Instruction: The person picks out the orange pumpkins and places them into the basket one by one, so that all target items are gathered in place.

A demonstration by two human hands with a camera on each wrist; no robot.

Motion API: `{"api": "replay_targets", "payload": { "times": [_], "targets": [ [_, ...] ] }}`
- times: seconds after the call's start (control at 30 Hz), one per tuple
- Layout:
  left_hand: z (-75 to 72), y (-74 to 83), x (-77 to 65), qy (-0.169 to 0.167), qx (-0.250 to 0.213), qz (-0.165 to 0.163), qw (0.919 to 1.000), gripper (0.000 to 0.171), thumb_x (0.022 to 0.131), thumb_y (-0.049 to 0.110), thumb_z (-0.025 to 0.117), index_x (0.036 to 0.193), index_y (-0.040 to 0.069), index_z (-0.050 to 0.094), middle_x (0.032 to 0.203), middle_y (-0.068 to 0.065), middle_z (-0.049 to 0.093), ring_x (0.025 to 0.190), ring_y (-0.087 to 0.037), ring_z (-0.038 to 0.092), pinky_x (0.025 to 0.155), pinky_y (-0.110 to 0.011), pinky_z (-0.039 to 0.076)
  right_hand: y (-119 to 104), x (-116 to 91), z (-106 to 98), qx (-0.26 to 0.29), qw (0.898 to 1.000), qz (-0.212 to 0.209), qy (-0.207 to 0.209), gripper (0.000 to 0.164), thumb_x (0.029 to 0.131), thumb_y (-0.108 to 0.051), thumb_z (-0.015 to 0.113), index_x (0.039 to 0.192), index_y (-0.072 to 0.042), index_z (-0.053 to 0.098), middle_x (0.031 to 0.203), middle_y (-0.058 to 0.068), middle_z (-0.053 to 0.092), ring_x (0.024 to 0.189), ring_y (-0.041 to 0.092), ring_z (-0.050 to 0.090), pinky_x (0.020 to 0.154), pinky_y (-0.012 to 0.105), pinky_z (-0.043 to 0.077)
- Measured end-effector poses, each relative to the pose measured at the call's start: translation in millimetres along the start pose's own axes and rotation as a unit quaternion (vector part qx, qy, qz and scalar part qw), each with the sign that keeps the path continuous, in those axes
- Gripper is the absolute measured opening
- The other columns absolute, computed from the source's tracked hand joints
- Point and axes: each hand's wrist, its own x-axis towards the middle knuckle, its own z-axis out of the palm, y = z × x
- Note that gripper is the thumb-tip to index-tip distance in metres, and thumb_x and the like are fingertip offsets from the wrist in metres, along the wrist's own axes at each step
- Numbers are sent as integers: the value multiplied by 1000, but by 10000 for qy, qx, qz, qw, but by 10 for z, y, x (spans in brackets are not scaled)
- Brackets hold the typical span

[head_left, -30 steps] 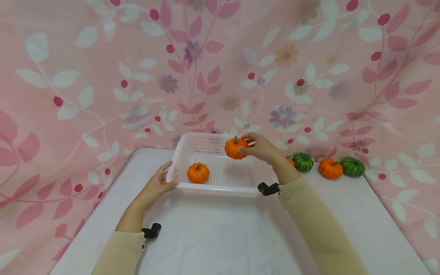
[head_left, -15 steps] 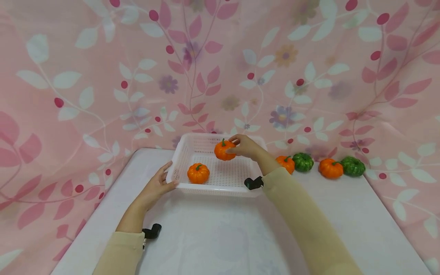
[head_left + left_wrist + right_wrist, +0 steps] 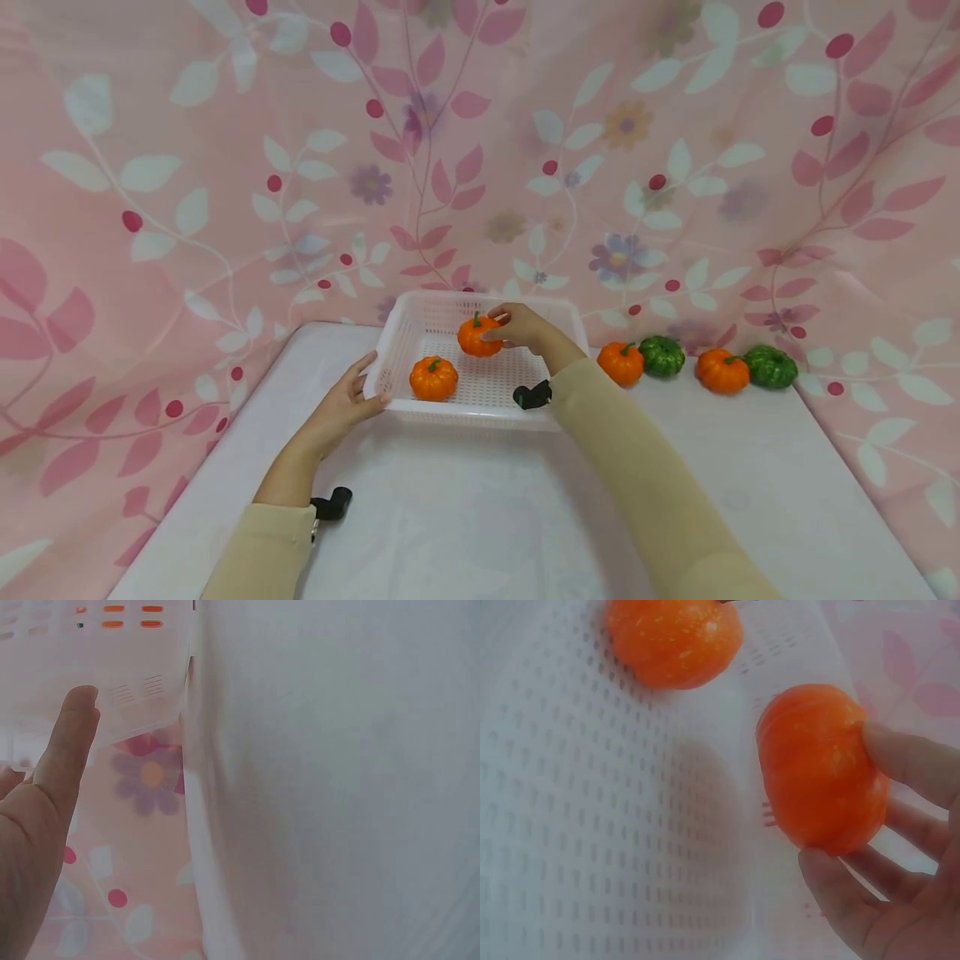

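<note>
A white plastic basket [image 3: 465, 410] with perforated walls stands at the table's back. My left hand [image 3: 341, 412] holds its near left corner, the thumb at the rim and the fingers along the outer left wall; one straight finger [image 3: 71, 742] shows against the wall in the left wrist view. Inside the basket, my right hand [image 3: 525, 327] grips a small orange pumpkin [image 3: 477, 337] between thumb and fingers. In the right wrist view this pumpkin [image 3: 817, 769] appears above the basket floor. A second orange pumpkin [image 3: 433, 379] sits in the basket's left part, apart from the held one.
Right of the basket, an orange pumpkin [image 3: 621, 364] sits beside a green one [image 3: 662, 357]. Farther right are another orange pumpkin [image 3: 722, 372] and green pumpkin [image 3: 771, 367]. A pink floral curtain [image 3: 480, 167] hangs behind the white-covered table [image 3: 480, 508].
My right hand has carried the orange pumpkin leftward and slightly down within the basket, nearer the other pumpkin. The left hand and basket have stayed in place.
</note>
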Motion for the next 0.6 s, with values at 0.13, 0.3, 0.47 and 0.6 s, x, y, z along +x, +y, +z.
{"api": "replay_targets", "payload": {
  "times": [0.13,0.3,0.47,0.6],
  "targets": [
    [0,-2,-4,-3,7,55,10000,91,95,10,69,162,23,9,155,-22,33,121,-26,50,91,-21,50,40,37,29,285,9995,157,-43,55,89,-12,77,137,-2,52,137,21,48,117,32,57,103,44,47],
    [-12,17,-5,0,-32,68,10000,91,95,9,69,162,23,9,155,-22,33,121,-26,51,91,-22,50,86,84,48,479,9979,414,-142,56,88,-8,77,138,-1,52,141,21,46,119,32,55,106,45,44],
    [-2,21,-9,20,-48,51,10000,90,95,7,67,162,22,10,155,-23,33,122,-27,50,91,-22,50,133,136,89,372,9983,394,-192,56,87,-8,78,136,-1,53,138,20,48,115,31,57,104,44,46],
    [9,16,-9,-11,-87,55,9999,90,95,7,68,162,21,10,155,-23,33,122,-27,51,91,-23,50,167,157,137,216,9987,407,-235,54,86,-8,79,134,-2,55,133,20,51,111,30,58,102,42,48]
  ]
}}
